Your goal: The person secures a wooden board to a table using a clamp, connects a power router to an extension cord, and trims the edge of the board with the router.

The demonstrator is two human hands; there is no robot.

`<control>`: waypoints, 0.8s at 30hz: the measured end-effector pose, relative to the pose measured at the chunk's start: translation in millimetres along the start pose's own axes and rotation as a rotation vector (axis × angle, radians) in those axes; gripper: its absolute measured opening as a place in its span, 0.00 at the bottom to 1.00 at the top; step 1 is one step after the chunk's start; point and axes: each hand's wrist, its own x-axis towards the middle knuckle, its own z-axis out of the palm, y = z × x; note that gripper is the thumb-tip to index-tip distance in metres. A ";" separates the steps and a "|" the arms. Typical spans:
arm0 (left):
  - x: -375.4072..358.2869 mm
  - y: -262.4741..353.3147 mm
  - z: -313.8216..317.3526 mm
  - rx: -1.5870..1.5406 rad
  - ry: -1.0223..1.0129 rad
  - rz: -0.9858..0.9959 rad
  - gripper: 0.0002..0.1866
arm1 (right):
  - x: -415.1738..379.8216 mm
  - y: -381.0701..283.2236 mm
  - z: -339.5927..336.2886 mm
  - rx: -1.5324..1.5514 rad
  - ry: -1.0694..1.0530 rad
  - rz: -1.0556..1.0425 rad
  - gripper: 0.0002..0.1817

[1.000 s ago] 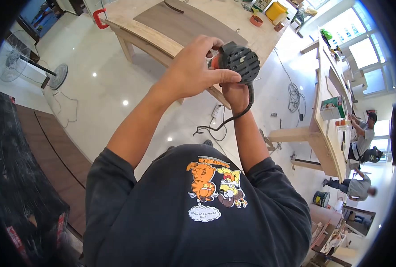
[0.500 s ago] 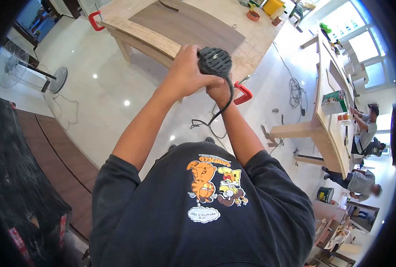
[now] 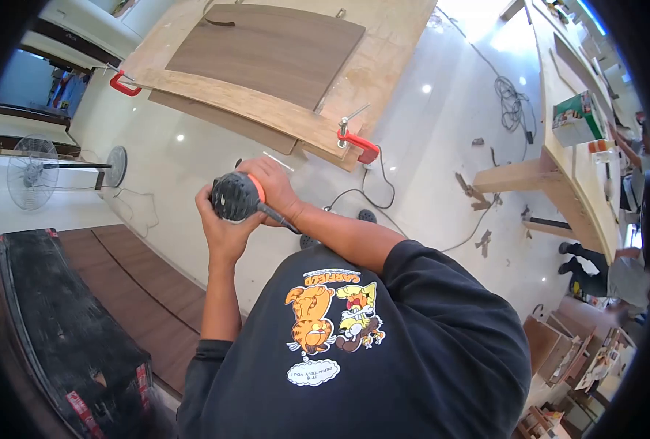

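Observation:
A corded power tool (image 3: 235, 199) with a rounded black end and an orange band is held between my hands, above the floor on the near side of the workbench. My left hand (image 3: 226, 235) curls round its near left side. From the far right, my right hand (image 3: 272, 184) grips the body, its fingers partly hidden by the tool. The cable (image 3: 281, 221) leaves the tool beside my right wrist. The tool's working end is hidden. Beyond lies a dark brown panel (image 3: 270, 53) on the workbench (image 3: 391, 55), with a pale wooden strip (image 3: 226, 97) along the near edge.
Red clamps grip the bench edge at the right (image 3: 359, 144) and left (image 3: 124, 84). Cable loops (image 3: 511, 106) and wood scraps (image 3: 473, 192) lie on the floor. At left are a fan (image 3: 32, 172) and long brown boards (image 3: 138, 285). A person (image 3: 625, 282) stands by the right-hand bench (image 3: 581, 212).
Both hands have carried the tool left and closer to my body, away from the bench edge. The view has turned, and the right clamp shows further left.

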 end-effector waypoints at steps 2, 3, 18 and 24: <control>-5.3 3.0 8.3 -0.021 0.003 -0.018 0.54 | -3.5 4.5 -7.0 0.007 -0.043 -0.014 0.28; -6.9 5.6 12.6 -0.032 0.000 -0.028 0.54 | -4.9 3.5 -12.3 0.013 -0.029 -0.010 0.27; -21.2 17.1 56.5 0.030 0.056 -0.094 0.59 | -14.0 23.5 -50.2 0.070 -0.032 0.016 0.20; -26.4 21.3 53.9 0.044 0.112 -0.119 0.59 | -12.0 24.7 -42.5 0.163 -0.105 0.005 0.22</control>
